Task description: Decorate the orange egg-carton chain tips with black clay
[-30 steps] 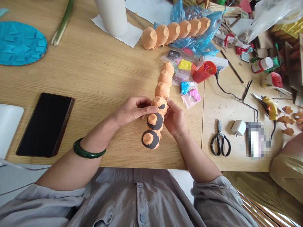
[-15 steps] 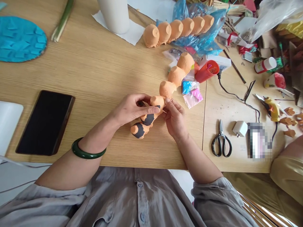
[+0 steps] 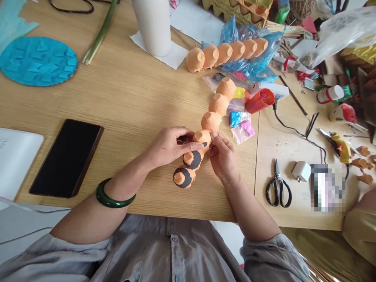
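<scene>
An orange egg-carton strip (image 3: 210, 122) made of several bumps slants across the table in front of me. Black clay-like patches (image 3: 187, 177) surround the orange tips at its near end. My left hand (image 3: 166, 150) is closed at the strip's left side, its thumb lying over a small black patch on the third bump from the near end. A dark lump (image 3: 182, 138) shows between that hand's curled fingers, mostly hidden. From the right, my right hand (image 3: 222, 154) pinches the strip's edge by the same bump, with its fingertips partly out of sight.
A second orange strip (image 3: 224, 53) lies on blue plastic at the back. Clay packets (image 3: 242, 131), a red cup (image 3: 260, 100), scissors (image 3: 278, 184) and a glue gun (image 3: 340, 148) lie to the right. A phone (image 3: 67, 158) and blue oval (image 3: 38, 61) are left. Another person sits at right.
The near end of the strip has turned, so its black patches now face up more fully. Both hands stay on the strip. The whole view has shifted slightly.
</scene>
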